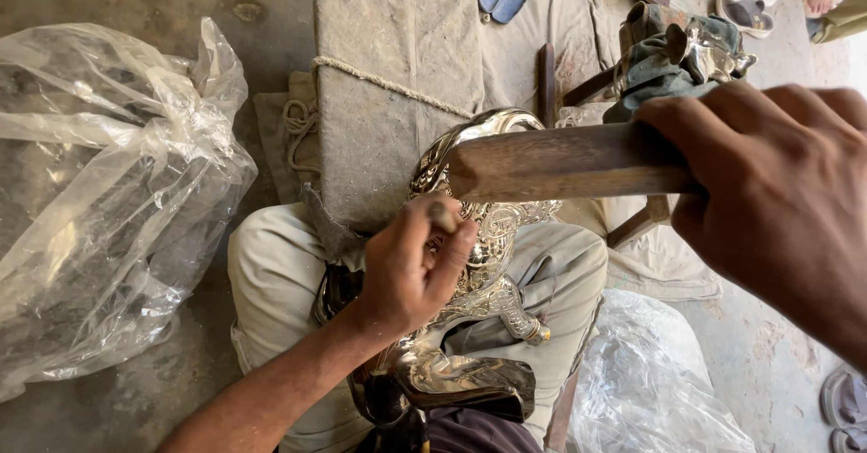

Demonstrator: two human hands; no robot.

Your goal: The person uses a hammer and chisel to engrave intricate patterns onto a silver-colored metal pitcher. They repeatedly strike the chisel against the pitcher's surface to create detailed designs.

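1. The right hand [777, 200], at three o'clock, is closed around a wooden mallet [564, 161], its head pointing toward nine o'clock above the work;
2. The left hand [411, 268], at centre, pinches a small punch [442, 215] upright, its tip on a shiny embossed metal figure [492, 254];
3. The figure lies across the person's lap [280, 272], toward six o'clock from a rope-bound padded block [397, 74];
4. A crumpled clear plastic bag [108, 200] lies at nine o'clock; another [650, 381] at five o'clock; sandals [748, 0] at one o'clock.
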